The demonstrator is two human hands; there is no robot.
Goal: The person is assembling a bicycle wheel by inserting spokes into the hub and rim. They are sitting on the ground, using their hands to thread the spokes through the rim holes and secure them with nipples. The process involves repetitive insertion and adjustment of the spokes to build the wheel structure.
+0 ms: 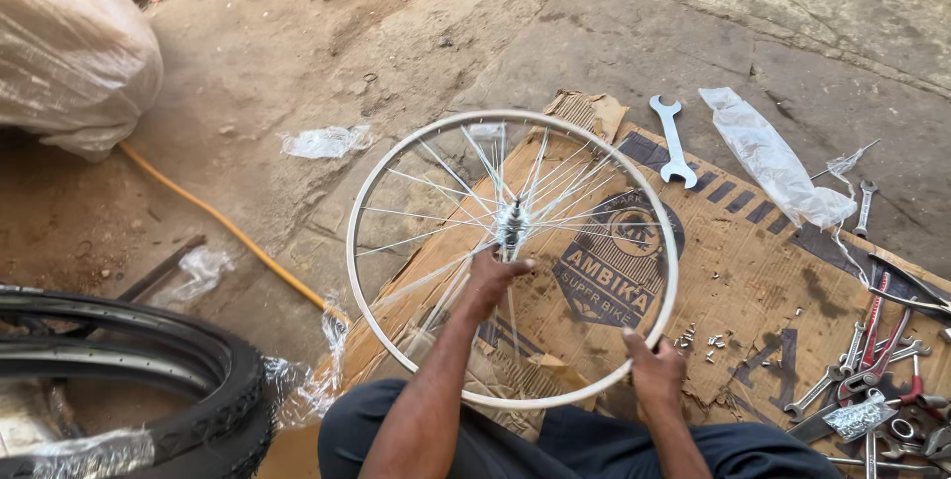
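The silver spoked bicycle wheel (512, 257) lies over flattened brown cardboard (753, 281); my left hand (492, 279) pinches spokes near the hub, my right hand (655, 370) grips the rim.

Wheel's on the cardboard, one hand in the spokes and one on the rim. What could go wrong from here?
1. The left hand reaches among loose spokes near the hub; fingers could get pinched or a spoke bent.
2. The small nipples lie scattered on the cardboard beside the right hand; shifting the rim could sweep them into the dirt.
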